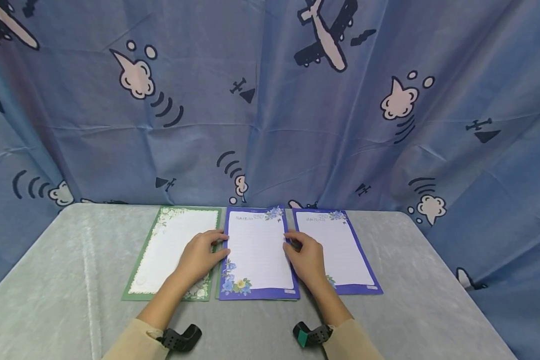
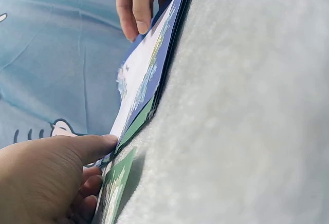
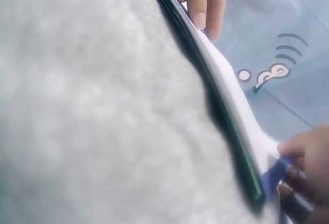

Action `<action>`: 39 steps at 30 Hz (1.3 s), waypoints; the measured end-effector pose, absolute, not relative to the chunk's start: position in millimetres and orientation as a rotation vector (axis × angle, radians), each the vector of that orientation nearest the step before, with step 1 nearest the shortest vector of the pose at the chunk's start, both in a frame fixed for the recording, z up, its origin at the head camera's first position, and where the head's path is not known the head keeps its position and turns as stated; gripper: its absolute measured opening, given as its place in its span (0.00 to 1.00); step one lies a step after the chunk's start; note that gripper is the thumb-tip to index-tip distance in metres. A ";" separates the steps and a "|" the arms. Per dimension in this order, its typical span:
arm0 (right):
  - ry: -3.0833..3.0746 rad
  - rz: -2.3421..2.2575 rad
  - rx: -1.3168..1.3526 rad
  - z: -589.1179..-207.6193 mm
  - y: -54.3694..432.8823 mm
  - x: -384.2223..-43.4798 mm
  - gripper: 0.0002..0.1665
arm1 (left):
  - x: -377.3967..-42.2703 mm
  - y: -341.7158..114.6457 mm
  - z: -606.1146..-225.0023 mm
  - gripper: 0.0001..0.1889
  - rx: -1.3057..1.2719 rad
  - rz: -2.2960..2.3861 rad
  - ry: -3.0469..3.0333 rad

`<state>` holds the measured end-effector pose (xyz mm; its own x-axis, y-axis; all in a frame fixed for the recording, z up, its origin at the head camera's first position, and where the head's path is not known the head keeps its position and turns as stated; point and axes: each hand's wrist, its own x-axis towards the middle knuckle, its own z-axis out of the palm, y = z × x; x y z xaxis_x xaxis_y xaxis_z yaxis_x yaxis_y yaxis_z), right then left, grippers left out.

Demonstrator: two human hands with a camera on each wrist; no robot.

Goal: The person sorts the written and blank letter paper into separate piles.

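Note:
A stack of letter paper (image 1: 256, 255) lies in the middle of the table, its top sheet white with faint lines, a purple border and blue flowers. My left hand (image 1: 201, 255) holds the stack's left edge, thumb at the top sheet's border. At the opposite edge my right hand (image 1: 307, 257) pinches the paper between thumb and fingers. From the left wrist view, green-edged sheets (image 2: 138, 126) show beneath the purple one. A green-bordered sheet (image 1: 180, 227) lies partly under my left hand and forearm. Another purple-bordered sheet (image 1: 337, 250) lies beside my right hand, which covers part of its left side.
The table (image 1: 432, 310) has a pale grey, fuzzy cover. Behind it hangs a blue curtain (image 1: 198, 110) printed with planes and clouds, meeting the table's back edge close to the sheets' tops. Black wrist devices (image 1: 180, 339) sit on both wrists.

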<state>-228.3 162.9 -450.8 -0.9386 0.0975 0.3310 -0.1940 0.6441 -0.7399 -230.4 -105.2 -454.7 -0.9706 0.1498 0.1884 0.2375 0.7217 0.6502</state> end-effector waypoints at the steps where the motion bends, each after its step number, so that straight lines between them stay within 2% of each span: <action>1: -2.518 1.199 0.084 -451.0 163.1 -228.4 0.14 | -230.5 -105.2 -454.9 0.18 -0.317 -1.084 -2.800; 9: -2.517 1.277 0.123 -449.0 162.7 -228.1 0.11 | -230.1 -104.0 -454.8 0.18 -0.315 -1.088 -2.803; 19: -2.496 1.342 0.139 -448.5 162.7 -229.0 0.13 | -230.0 -104.1 -454.5 0.18 -0.306 -1.103 -2.796; 39: -2.375 1.771 -0.030 -444.8 164.0 -232.6 0.14 | -231.8 -104.7 -452.1 0.18 -0.231 -1.284 -2.719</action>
<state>-232.6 164.0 -444.8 -0.9839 0.1223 0.1301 -0.0898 0.2910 -0.9525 -231.8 -104.7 -452.1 -0.9803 0.0842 0.1784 0.1913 0.6271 0.7551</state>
